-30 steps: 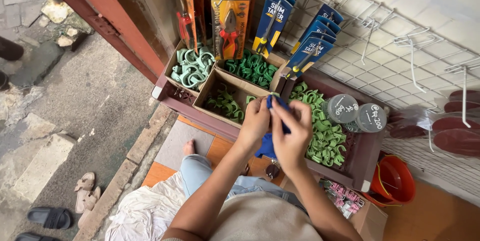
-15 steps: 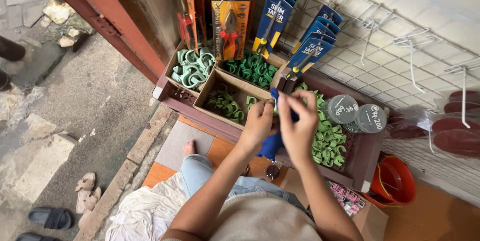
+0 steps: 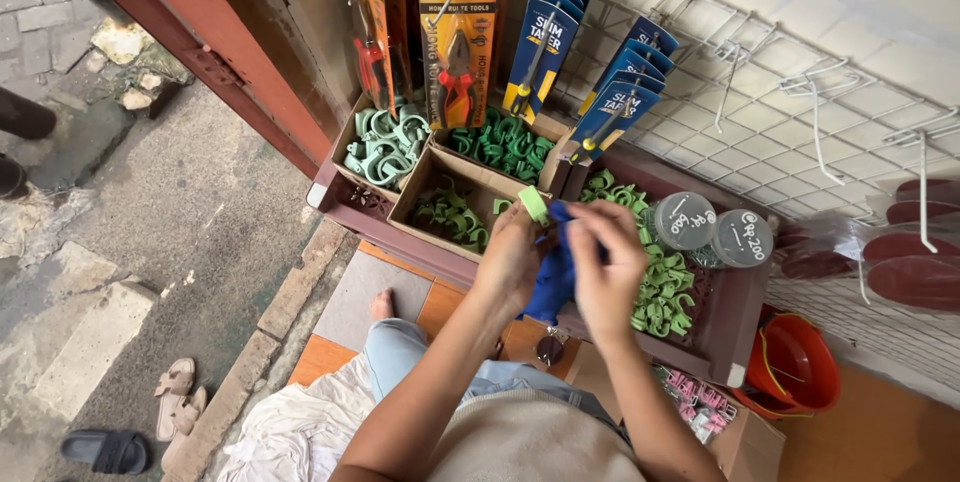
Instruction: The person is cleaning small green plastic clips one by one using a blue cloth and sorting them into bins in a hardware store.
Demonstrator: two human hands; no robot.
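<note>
**Both hands hold a blue cloth and a green clip above the boxes**

We see our left hand (image 3: 510,257) closed around a blue cloth (image 3: 552,277), which hangs down between the two hands. At the fingertips of this hand, at about 1 o'clock from it, there is a light green clip (image 3: 533,204). Our right hand (image 3: 608,262) is also closed, and it pinches the upper part of the same cloth.

Under the hands stands a dark tray (image 3: 735,327) with cardboard boxes. The box at 10 o'clock from the hands keeps pale green clips (image 3: 385,147), and the one at 12 o'clock dark green clips (image 3: 500,142). At 3 o'clock lie bright green clips (image 3: 665,292), and two round lids (image 3: 712,229) are just beside them. Packed pliers (image 3: 455,37) hang on the wall above.
</note>
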